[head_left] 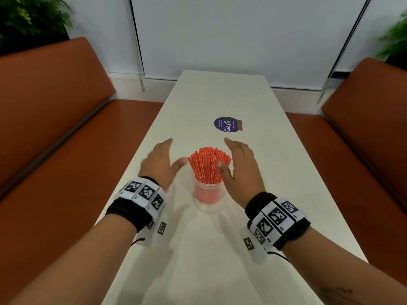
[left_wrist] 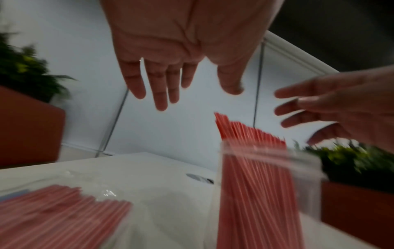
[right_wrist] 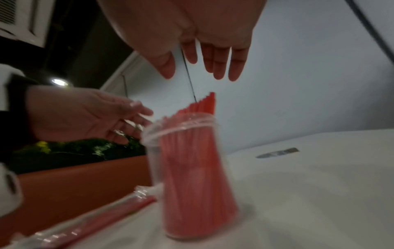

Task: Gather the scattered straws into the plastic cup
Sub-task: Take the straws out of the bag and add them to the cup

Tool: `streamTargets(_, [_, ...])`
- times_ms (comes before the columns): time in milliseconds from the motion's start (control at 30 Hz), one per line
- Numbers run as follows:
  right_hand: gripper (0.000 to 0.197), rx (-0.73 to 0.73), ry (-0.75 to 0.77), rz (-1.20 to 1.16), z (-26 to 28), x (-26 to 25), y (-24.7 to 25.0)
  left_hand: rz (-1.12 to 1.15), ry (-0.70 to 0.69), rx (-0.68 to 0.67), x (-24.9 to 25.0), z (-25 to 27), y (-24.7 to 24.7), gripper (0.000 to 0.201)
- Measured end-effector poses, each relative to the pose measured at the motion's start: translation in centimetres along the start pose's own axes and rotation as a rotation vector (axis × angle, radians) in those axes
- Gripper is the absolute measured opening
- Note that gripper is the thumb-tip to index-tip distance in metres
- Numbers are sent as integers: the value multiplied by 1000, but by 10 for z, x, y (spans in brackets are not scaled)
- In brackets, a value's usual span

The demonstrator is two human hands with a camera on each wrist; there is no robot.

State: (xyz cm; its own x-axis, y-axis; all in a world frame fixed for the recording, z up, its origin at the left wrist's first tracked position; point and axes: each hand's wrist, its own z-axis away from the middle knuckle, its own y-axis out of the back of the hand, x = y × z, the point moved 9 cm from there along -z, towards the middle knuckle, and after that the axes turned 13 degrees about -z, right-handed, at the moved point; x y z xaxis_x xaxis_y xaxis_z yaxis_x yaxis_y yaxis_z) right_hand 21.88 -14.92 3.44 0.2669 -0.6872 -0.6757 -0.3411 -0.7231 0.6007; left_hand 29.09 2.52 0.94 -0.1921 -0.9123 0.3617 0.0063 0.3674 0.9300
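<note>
A clear plastic cup [head_left: 207, 194] stands upright in the middle of the white table [head_left: 220, 256], packed with red straws [head_left: 209, 164] that fan out above its rim. My left hand [head_left: 167, 157] hovers just left of the straw tops and my right hand [head_left: 235, 159] just right of them. Both have straight fingers and hold nothing. The left wrist view shows the left hand [left_wrist: 187, 70] spread above the cup [left_wrist: 270, 176]. The right wrist view shows the right hand [right_wrist: 192, 55] spread above the cup [right_wrist: 192, 168]. No loose straws lie on the table in the head view.
A clear plastic bag of red straws [left_wrist: 59, 212] lies on the table near my left wrist, also seen as the bag [right_wrist: 95, 217]. A purple round sticker [head_left: 226, 124] is beyond the cup. Orange benches [head_left: 55, 111] flank the narrow table.
</note>
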Motion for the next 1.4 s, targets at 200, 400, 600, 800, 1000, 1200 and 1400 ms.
streamTargets(200, [23,-425,-103,-232,14,-61,-78,-47,308,-220,-77,18,-9,47])
streamTargets(400, [39,-649,-821,-433,37,-15,-161,-85,441,-360,-114,36,-36,26])
streamTargets(600, [25,-573,-906,-385,22,9,-195,-160,469,-317,-122,34,-47,36])
streamTargets(800, [25,-664,-876,-372,34,9,-189,157,444,-322,-116,47,-57,37])
streamTargets(1000, [16,-566,-596,-485,44,-13,-147,476,312,-213,-88,70,-34,21])
streamTargets(1200, [18,-419,-418,-487,70,-16,-79,527,109,-59,-33,92,-7,23])
streamTargets(1400, [9,-125,-372,-565,89,2,-19,599,49,-99,13,98,-30,23])
